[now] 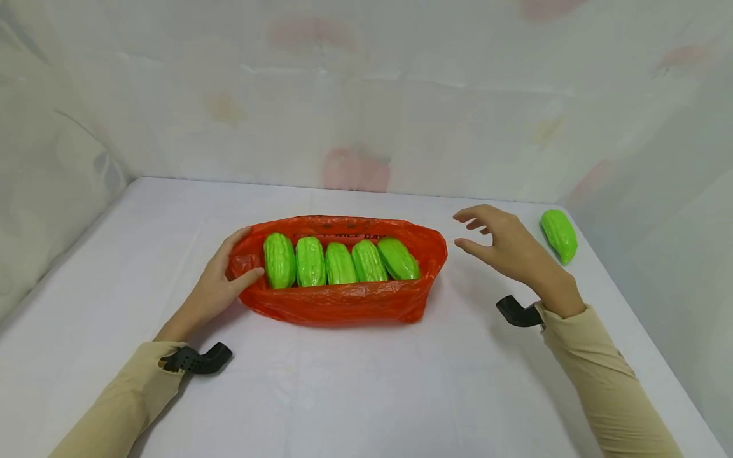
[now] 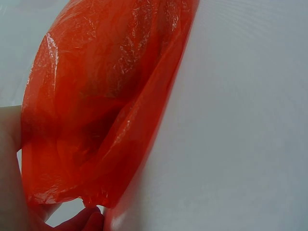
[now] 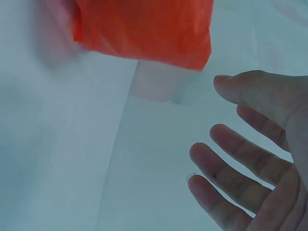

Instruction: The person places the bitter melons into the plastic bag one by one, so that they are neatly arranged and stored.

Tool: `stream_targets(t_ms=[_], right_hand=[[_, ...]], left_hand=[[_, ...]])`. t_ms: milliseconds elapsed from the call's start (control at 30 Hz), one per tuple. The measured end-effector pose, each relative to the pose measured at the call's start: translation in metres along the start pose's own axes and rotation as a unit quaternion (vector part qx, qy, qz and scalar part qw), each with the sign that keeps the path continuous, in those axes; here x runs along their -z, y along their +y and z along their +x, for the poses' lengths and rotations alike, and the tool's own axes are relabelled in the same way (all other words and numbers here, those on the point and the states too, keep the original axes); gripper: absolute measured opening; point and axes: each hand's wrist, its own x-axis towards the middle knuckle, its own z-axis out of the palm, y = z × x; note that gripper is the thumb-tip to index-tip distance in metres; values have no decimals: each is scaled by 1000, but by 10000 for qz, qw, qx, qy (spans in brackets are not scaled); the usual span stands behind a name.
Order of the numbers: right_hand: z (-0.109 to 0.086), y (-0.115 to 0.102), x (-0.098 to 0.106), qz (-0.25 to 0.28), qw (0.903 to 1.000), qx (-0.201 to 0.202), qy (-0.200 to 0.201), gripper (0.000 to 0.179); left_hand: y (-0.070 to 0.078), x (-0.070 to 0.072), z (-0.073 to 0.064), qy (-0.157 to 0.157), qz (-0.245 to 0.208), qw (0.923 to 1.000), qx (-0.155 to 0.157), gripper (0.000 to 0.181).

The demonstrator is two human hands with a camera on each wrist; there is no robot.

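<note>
A red plastic bag (image 1: 343, 306) lies with its wide mouth facing up, and several shiny green bitter melons (image 1: 311, 262) sit side by side in it. My left hand (image 1: 219, 280) grips the left end of the bag, the thumb over the rim at the front and the fingers at the far side. In the left wrist view the crinkled bag (image 2: 91, 106) fills the space beside that hand. My right hand (image 1: 501, 245) hovers just off the bag's right end with fingers spread and nothing held. The right wrist view shows its thumb and fingers apart, close to the bag (image 3: 144, 29).
One more green bitter melon (image 1: 559, 236) lies alone near the right edge of the white table (image 1: 378, 388), beyond my right hand. Pale patterned sheets (image 1: 429, 108) hang behind and along both sides of the table. Each wrist wears a black camera mount (image 1: 518, 312).
</note>
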Motion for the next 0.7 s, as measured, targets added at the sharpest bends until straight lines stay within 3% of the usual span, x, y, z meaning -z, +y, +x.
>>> stream_targets(t_ms=[400,700], right_hand=[[-6,26,3,8,9982,189,564,36],[-9,48,7,-118,9965,-51,823,37]], left_hand=[[0,0,0,-12,5,10000,-5,78],[1,0,-1,-20,-41,10000,5,79]])
